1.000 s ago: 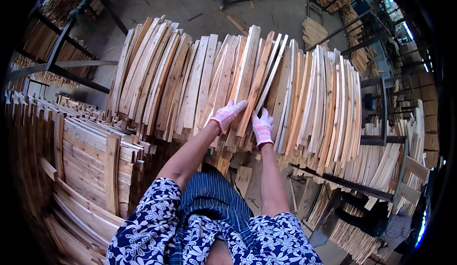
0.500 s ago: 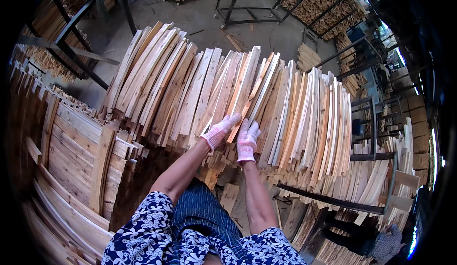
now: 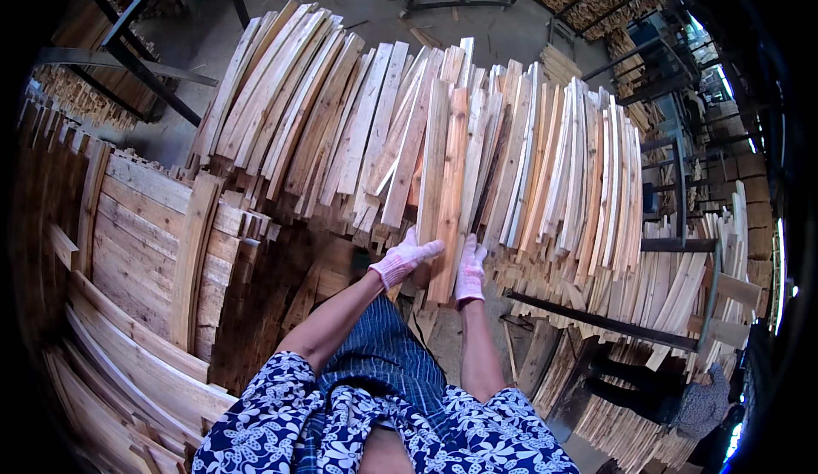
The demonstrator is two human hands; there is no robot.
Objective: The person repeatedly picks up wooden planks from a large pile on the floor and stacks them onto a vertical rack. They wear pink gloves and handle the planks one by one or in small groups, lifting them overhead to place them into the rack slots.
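In front of me lies a broad stack of long wooden strips (image 3: 328, 116), set side by side with uneven ends. A few wooden strips (image 3: 450, 197) stick out toward me past the others, their near ends between my hands. My left hand (image 3: 406, 261), in a pale pink knit glove, grips them from the left, its thumb and fingers around the edge. My right hand (image 3: 469, 271), gloved alike, presses against their right side near the end. Its fingers are partly hidden by the wood.
A pile of wide planks with an upright batten (image 3: 192, 261) stands close on my left. Dark metal frames (image 3: 141, 65) rise at the far left, and a metal rack bar (image 3: 605, 322) runs at right. Another person (image 3: 694, 402) stands at the lower right near more stacked wood.
Both hands have come nearer to me, drawing a few strips out of the stack's top layer. The view has tipped downward, so the stack sits higher in the picture.
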